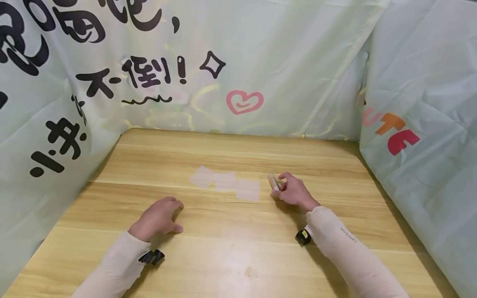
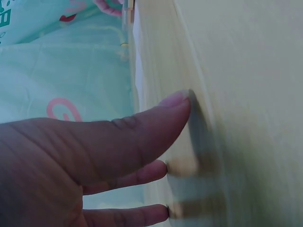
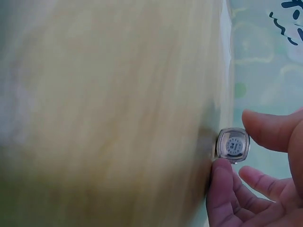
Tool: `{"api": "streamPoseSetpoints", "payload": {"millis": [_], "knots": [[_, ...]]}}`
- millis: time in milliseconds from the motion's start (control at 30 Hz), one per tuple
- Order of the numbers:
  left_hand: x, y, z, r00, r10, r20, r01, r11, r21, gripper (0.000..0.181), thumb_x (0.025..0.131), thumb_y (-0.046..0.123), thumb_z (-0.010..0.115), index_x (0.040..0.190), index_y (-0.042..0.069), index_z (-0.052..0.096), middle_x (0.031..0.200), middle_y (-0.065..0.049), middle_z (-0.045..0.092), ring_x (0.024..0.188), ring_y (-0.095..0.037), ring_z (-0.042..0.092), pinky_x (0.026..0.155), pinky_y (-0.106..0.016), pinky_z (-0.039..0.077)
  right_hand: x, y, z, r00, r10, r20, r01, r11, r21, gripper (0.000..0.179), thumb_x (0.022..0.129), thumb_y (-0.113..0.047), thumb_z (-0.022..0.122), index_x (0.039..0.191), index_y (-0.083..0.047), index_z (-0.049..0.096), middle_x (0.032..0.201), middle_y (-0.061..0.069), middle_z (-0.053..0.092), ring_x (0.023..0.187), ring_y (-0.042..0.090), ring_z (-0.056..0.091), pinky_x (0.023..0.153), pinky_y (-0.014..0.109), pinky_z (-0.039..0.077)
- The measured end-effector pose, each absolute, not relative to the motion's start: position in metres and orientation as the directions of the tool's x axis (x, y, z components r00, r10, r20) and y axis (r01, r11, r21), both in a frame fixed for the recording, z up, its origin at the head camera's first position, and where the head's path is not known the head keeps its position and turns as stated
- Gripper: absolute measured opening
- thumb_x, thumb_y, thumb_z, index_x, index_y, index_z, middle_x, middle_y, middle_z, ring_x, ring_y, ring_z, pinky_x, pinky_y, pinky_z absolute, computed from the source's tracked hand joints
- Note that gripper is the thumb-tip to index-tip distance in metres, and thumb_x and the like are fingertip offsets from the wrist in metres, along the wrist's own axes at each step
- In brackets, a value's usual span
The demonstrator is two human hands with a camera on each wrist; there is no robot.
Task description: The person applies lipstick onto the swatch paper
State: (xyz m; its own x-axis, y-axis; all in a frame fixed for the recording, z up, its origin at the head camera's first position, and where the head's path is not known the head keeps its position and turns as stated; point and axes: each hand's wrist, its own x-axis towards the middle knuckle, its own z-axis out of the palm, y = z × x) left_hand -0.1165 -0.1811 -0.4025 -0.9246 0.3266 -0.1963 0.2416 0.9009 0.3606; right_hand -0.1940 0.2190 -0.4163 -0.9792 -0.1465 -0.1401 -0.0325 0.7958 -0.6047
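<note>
My right hand (image 1: 296,191) pinches a small clear tube (image 1: 273,182) lying on the table. In the right wrist view the tube's squarish, silvery end (image 3: 233,145), with a round printed mark, faces the camera between the thumb (image 3: 270,128) and fingers. Left of it lie three thin, pale, square sheets: a right one (image 1: 248,190), a middle one (image 1: 225,181) and a tilted left one (image 1: 202,176). My left hand (image 1: 158,217) holds nothing and is low at the table, nearer to me than the sheets. Its thumb and fingers are spread apart in the left wrist view.
The wooden table (image 1: 231,248) has a small pale stain (image 1: 251,272) near its front. Printed cloth (image 1: 298,62) hangs along its back, left and right sides. A black wrist camera (image 1: 152,257) sits at the left sleeve, another black wrist camera (image 1: 303,236) at the right.
</note>
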Motion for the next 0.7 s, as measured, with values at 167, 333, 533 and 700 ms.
{"api": "streamPoseSetpoints", "payload": {"millis": [167, 333, 533, 700], "knots": [[-0.1168, -0.1796, -0.4015, -0.926, 0.319, -0.203, 0.23, 0.901, 0.367, 0.058, 0.069, 0.02, 0.089, 0.117, -0.001, 0.063, 0.129, -0.027, 0.052, 0.116, -0.047, 0.05, 0.096, -0.057, 0.043, -0.1936, 0.2182, -0.4167, -0.98, -0.117, -0.161, 0.006, 0.792, -0.611, 0.049, 0.087, -0.019, 0.072, 0.125, 0.001, 0.05, 0.087, 0.007, 0.062, 0.075, 0.02, 0.056, 0.068, 0.033, 0.046], [-0.1163, -0.1793, -0.4022, -0.928, 0.316, -0.198, 0.231, 0.904, 0.36, 0.058, 0.069, 0.019, 0.089, 0.117, -0.001, 0.063, 0.128, -0.027, 0.053, 0.114, -0.046, 0.052, 0.093, -0.056, 0.045, -0.1933, 0.217, -0.4173, -0.982, -0.095, -0.166, 0.031, 0.78, -0.625, 0.042, 0.087, -0.018, 0.069, 0.121, 0.002, 0.054, 0.093, 0.01, 0.065, 0.075, 0.019, 0.06, 0.066, 0.031, 0.049], [-0.116, -0.1794, -0.4028, -0.928, 0.323, -0.188, 0.243, 0.903, 0.353, 0.059, 0.069, 0.02, 0.089, 0.117, -0.001, 0.063, 0.127, -0.025, 0.054, 0.112, -0.044, 0.053, 0.092, -0.055, 0.046, -0.1917, 0.2175, -0.4156, -0.985, -0.09, -0.148, 0.03, 0.756, -0.653, 0.033, 0.089, -0.016, 0.066, 0.115, 0.003, 0.06, 0.096, 0.012, 0.065, 0.073, 0.017, 0.062, 0.063, 0.029, 0.049], [-0.1159, -0.1793, -0.4013, -0.927, 0.326, -0.187, 0.248, 0.904, 0.348, 0.059, 0.068, 0.021, 0.089, 0.117, -0.001, 0.063, 0.126, -0.024, 0.054, 0.112, -0.044, 0.053, 0.093, -0.054, 0.046, -0.1898, 0.2185, -0.4118, -0.984, -0.095, -0.149, 0.031, 0.74, -0.672, 0.032, 0.09, -0.014, 0.063, 0.117, 0.003, 0.06, 0.096, 0.013, 0.065, 0.07, 0.017, 0.061, 0.058, 0.028, 0.049]]}}
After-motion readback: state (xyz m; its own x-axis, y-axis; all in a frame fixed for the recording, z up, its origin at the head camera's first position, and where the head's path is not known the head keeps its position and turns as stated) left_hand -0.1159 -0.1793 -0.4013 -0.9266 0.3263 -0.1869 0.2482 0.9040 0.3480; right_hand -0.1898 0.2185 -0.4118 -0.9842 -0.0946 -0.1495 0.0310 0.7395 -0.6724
